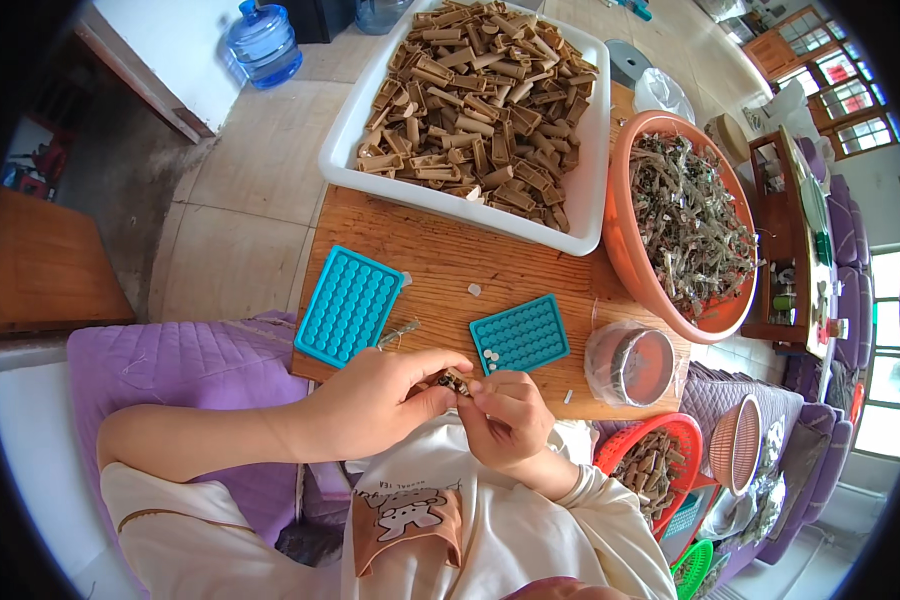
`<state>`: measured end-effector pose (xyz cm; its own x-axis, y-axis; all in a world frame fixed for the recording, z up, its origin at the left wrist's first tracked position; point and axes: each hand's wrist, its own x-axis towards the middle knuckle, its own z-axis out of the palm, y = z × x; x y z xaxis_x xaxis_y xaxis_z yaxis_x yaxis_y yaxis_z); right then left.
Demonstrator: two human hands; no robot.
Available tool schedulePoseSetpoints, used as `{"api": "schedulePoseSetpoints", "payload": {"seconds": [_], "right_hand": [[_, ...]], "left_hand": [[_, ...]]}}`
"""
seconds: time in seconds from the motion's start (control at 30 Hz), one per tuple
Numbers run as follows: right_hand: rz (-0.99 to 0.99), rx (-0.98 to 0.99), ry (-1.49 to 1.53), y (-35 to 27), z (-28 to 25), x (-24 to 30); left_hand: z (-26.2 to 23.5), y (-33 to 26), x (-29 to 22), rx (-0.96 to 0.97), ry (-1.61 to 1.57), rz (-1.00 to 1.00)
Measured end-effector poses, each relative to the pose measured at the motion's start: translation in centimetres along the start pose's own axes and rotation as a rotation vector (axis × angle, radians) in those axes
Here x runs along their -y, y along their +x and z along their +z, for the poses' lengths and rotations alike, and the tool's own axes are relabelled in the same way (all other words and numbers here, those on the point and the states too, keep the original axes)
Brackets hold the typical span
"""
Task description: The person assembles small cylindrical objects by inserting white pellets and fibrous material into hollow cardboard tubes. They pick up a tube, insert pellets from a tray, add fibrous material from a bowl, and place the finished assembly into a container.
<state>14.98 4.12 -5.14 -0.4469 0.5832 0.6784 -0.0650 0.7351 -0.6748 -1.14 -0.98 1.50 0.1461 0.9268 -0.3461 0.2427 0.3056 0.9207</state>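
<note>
Both hands meet over the table's near edge, above my lap. My left hand (385, 395) pinches a small brown piece with dark and gold-coloured parts (456, 382) between thumb and fingers. From the other side my right hand (512, 415) grips the same piece with its fingertips; the fingers hide much of it, so its exact kind is unclear. Beyond my left hand lies a teal tray with rows of round cells (348, 305). A smaller teal tray (522, 335) sits beyond my right hand, with several small white discs (490, 358) at its near left corner.
A white tub (460, 207) of brown half-tube plastic shells (480, 110) covers the table's far side. To its right stands an orange basin (625, 215) heaped with small wired parts (695, 220). A plastic-lined round container (635, 365) and a red basket (690, 440) are at right.
</note>
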Motion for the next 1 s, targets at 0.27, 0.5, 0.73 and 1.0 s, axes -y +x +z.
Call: {"api": "schedulePoseSetpoints", "payload": {"seconds": [0.27, 0.5, 0.73, 1.0], "right_hand": [[-0.106, -0.012, -0.002, -0.6, 0.3, -0.7], [-0.17, -0.013, 0.025, -1.1, 0.4, -1.2], [0.001, -0.05, 0.022, -0.5, 0.9, -0.4], [0.421, 0.359, 0.242, 1.9, -1.4, 0.2]], "left_hand": [[0.0, 0.0, -0.1, 0.035, -0.032, -0.047], [-0.1, -0.1, -0.5, 0.022, -0.002, -0.009], [0.1, 0.1, 0.4, -0.031, 0.089, 0.089], [0.4, 0.0, 1.0, 0.037, 0.169, 0.047]]}}
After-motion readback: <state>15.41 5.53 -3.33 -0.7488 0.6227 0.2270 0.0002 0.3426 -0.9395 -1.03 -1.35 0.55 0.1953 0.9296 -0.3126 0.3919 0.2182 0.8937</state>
